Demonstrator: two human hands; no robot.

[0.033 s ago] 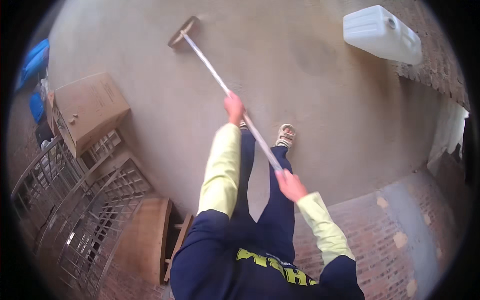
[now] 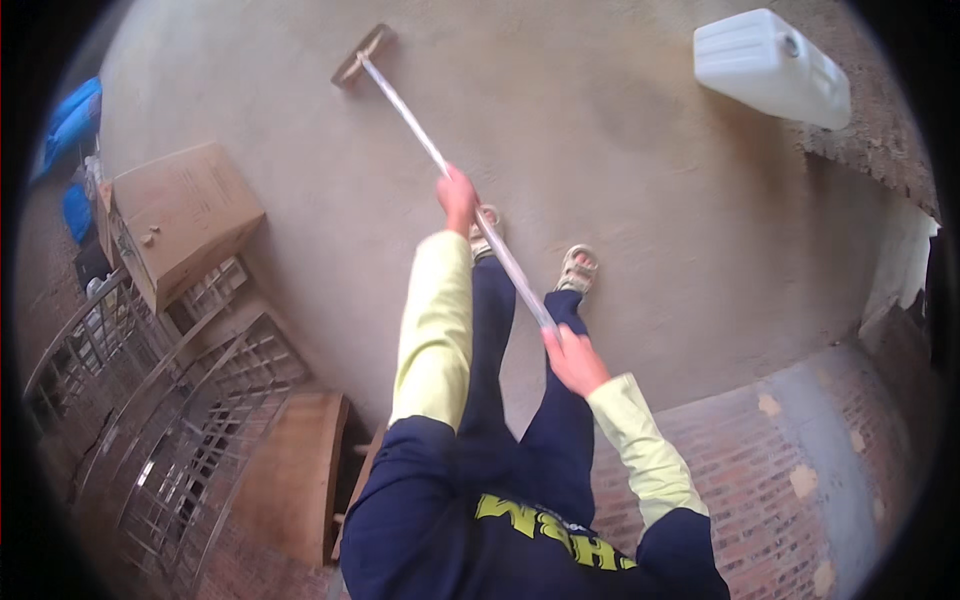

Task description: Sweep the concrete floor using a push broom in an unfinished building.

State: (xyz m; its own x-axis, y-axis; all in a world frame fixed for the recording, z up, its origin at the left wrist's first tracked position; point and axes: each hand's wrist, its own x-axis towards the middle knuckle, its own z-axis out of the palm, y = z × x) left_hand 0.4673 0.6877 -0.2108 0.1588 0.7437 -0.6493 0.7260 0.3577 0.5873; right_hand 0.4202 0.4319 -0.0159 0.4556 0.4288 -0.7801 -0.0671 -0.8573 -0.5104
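A push broom with a long pale handle (image 2: 510, 265) slants across the middle, and its brown head (image 2: 363, 56) rests on the concrete floor at the far left. My left hand (image 2: 459, 199) is wrapped round the handle about halfway along. Lower and to the right, my right hand (image 2: 575, 360) grips the handle near its upper end. Both of my feet, in light sandals (image 2: 578, 270), stand on the floor beside the handle. The broom head's underside is hidden.
A white plastic jerrycan (image 2: 770, 65) lies at the far right by a rough brick edge. On the left a cardboard box (image 2: 190, 220) sits above metal railings (image 2: 190, 460) and a wooden cabinet (image 2: 290, 480). Blue plastic bags (image 2: 72, 125) lie behind the box. A brick wall (image 2: 720, 470) runs at the lower right.
Both hands have shifted slightly up and to the left with the broom. Its head has moved a little the same way. More of my left sandal shows.
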